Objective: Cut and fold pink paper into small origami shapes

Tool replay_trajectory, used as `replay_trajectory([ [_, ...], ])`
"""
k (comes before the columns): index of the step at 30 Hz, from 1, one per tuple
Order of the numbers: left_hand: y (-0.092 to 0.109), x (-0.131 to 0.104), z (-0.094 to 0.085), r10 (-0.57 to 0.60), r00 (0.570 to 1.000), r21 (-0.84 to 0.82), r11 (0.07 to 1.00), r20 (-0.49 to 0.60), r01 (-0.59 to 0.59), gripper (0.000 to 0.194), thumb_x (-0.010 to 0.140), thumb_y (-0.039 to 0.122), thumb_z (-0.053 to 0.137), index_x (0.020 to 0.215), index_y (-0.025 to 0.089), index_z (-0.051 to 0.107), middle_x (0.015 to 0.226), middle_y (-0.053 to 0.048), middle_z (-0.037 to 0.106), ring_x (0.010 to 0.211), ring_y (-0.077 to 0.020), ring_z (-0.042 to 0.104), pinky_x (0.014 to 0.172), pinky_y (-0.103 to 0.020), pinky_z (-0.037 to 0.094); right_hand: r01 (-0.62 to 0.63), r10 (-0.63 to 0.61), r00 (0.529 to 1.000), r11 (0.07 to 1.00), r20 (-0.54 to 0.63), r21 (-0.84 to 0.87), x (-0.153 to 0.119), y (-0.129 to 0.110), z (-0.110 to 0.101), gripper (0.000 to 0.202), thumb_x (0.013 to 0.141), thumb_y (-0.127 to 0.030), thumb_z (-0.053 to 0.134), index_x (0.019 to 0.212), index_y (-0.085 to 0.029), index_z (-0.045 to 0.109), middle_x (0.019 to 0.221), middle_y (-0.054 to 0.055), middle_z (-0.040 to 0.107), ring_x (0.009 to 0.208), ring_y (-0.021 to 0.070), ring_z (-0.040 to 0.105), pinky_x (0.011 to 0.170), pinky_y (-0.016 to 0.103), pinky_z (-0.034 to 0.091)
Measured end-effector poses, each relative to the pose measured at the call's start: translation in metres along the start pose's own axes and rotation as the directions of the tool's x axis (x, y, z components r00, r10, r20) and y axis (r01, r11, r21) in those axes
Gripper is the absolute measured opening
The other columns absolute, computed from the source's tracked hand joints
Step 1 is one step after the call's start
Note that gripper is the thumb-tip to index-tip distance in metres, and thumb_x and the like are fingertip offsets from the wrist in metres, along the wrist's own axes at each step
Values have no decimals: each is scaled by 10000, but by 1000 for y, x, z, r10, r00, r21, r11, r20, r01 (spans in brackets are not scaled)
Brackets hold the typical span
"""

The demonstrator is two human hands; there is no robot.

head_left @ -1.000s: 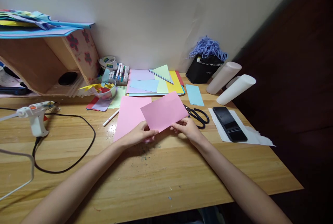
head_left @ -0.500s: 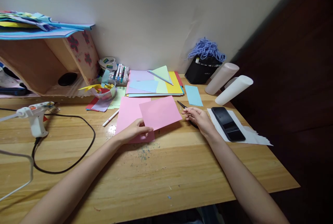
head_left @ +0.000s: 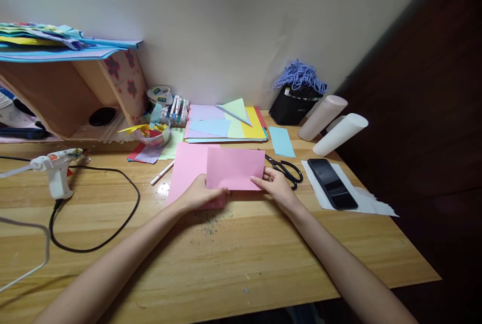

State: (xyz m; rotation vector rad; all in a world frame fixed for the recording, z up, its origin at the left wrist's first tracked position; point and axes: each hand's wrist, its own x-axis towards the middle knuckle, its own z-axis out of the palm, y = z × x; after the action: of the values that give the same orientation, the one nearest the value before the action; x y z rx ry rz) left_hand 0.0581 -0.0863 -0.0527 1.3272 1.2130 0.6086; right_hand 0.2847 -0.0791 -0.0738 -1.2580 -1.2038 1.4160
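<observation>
A small pink paper piece (head_left: 235, 168) is held up between both hands, over the right part of a larger pink sheet (head_left: 188, 168) lying on the table. My left hand (head_left: 199, 192) pinches its lower left corner, thumb in front. My right hand (head_left: 276, 186) grips its lower right corner, thumb on the front face. Black-handled scissors (head_left: 291, 171) lie just beyond my right hand, their blades partly hidden behind the held paper. A white marker (head_left: 162, 172) rests left of the larger sheet.
Stacked coloured papers (head_left: 256, 130) lie near the wall. Left are a glue gun (head_left: 58, 176) with its looping cable, a cardboard box (head_left: 124, 83) and a tub of scraps (head_left: 154, 138). A phone (head_left: 332, 183), white rolls (head_left: 341, 134) and a black pouch (head_left: 291, 108) are right.
My right hand has moved left from near the scissors and taken hold of the small pink paper, which now sits level. The scissors' handles have come into view.
</observation>
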Motion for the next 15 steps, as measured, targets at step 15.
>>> replay_trajectory([
  [15,-12,14,-26,134,960,80,990,-248,-117,80,658,204,562,621,133,551,507,-9,604,439,-118,571,435,-196,421,-27,23,997,998,-74,-52,6,-5,-19,422,517,-333,801,869,-146,660,842,88,723,776,244,683,776,376,535],
])
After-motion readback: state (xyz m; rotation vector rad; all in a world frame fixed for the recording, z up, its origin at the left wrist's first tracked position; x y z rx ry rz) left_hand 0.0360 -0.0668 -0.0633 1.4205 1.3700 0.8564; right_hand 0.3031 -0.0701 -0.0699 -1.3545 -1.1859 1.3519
